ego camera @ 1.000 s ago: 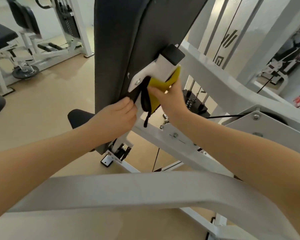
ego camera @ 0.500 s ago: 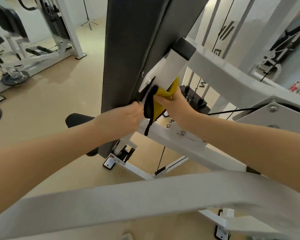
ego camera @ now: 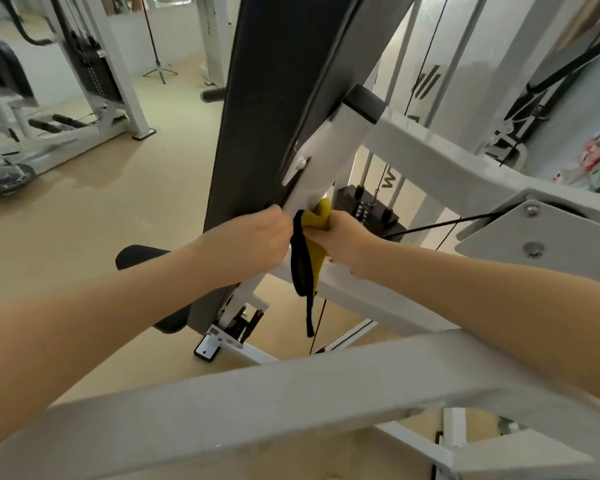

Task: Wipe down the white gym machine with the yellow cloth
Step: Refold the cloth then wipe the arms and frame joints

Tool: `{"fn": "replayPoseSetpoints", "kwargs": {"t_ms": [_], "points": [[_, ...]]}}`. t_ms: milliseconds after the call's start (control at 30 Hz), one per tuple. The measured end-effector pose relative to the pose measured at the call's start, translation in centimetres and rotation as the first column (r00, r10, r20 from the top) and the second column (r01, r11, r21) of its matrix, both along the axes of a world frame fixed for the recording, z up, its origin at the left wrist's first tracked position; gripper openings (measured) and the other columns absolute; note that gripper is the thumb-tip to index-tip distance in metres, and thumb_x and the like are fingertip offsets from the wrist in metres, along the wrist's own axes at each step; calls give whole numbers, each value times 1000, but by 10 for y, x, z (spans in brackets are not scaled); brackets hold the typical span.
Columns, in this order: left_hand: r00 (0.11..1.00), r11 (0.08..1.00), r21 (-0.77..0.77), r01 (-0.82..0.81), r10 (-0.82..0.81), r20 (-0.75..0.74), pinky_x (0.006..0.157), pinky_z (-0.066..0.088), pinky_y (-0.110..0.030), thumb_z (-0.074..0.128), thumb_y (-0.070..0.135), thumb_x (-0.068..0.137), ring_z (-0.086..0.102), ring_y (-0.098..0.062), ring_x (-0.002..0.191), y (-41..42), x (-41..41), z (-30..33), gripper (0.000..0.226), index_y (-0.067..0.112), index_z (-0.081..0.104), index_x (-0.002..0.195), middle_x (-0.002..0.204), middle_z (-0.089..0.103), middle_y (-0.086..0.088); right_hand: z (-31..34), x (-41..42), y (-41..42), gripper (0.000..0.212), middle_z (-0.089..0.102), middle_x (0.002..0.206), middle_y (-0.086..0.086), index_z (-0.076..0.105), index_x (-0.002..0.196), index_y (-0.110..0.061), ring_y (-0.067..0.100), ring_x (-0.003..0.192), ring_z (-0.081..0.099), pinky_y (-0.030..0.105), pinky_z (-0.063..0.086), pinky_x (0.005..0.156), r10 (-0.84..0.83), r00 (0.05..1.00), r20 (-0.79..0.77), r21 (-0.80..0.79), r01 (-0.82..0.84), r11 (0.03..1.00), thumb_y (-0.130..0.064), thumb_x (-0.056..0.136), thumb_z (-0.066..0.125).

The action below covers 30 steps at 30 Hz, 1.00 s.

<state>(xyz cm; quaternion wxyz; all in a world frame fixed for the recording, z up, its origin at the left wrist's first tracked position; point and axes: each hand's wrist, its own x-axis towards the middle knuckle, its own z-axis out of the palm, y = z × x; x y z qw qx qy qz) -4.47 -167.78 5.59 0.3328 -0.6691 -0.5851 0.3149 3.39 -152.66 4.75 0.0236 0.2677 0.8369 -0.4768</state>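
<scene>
Right hand (ego camera: pixel 340 233) gripping one yellow cloth (ego camera: pixel 317 216), left hand (ego camera: pixel 253 237) on pad edge

cloth (ego camera: pixel 317 221) between both hands, against machine post (ego camera: pixel 321 161) behind backrest (ego camera: pixel 257 109)

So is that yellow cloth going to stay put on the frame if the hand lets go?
Probably not. The yellow cloth looks limp: it bunches in the right hand and its dark-edged tail hangs straight down. It seems light, so it would likely slide off the sloped white post. The left hand grips the pad edge, not the cloth.
</scene>
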Motion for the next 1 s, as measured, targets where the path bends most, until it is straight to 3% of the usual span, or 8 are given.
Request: {"fn": "replayPoseSetpoints", "kwargs": {"t_ms": [67,167,267,333,433,700,867,1000], "points": [[1000,996,94,-2,1,10,87,31,-38,67,15,71,62,-22,85,-6,1,-4,11,11,68,81,80,65,-5,17,18,6,29,62,106,11,54,117,-5,23,95,58,22,46,74,85,994,-71,88,-78,993,-23,95,52],[998,958,286,-22,2,69,106,24,-42,55,8,78,58,-30,109,-12,10,3,26,5,66,101,105,66,-13,39,43,23,23,62,97,10,53,112,-5,25,85,57,25,48,71,306,941,-147,546,-181,818,-20,94,53],[992,922,386,-24,69,-104,112,13,-41,40,1,91,42,-29,125,-19,9,1,30,4,59,114,125,58,-13,52,46,42,41,62,119,14,50,125,-6,32,106,59,40,46,94,649,738,-188,967,24,252,-13,86,63],[966,899,436,-44,149,-210,114,6,-41,36,1,93,33,-26,130,-20,5,-2,32,4,52,121,133,52,-10,46,30,58,32,61,124,9,48,125,-11,29,114,57,39,39,101,812,582,-32,941,292,-173,-18,94,52],[931,886,458,-74,226,-286,114,-1,-42,36,2,92,30,-25,132,-22,5,-6,36,1,46,127,134,52,-9,27,5,78,31,56,133,4,44,130,-13,24,123,52,35,28,109,769,619,162,837,326,-439,-12,101,34],[916,874,473,-115,277,-290,114,-1,-43,41,14,93,29,-22,133,-22,3,-17,41,1,43,131,139,47,-6,-45,-24,87,48,46,142,-1,30,139,-10,14,132,42,35,11,115,645,650,402,697,240,-676,7,96,17],[925,876,474,-93,252,-286,114,-1,-43,37,12,95,30,-23,132,-20,1,-19,36,4,48,128,137,51,-5,-42,-29,78,26,57,129,7,49,123,-8,22,119,53,34,32,108,865,414,284,831,343,-437,-5,99,41],[923,871,485,-79,248,-295,114,-5,-44,31,6,94,27,-24,133,-21,0,-21,39,2,39,132,137,50,-5,11,-21,99,22,65,118,8,52,115,-11,25,117,49,34,31,108,896,418,149,843,420,-336,-8,101,36]]}}
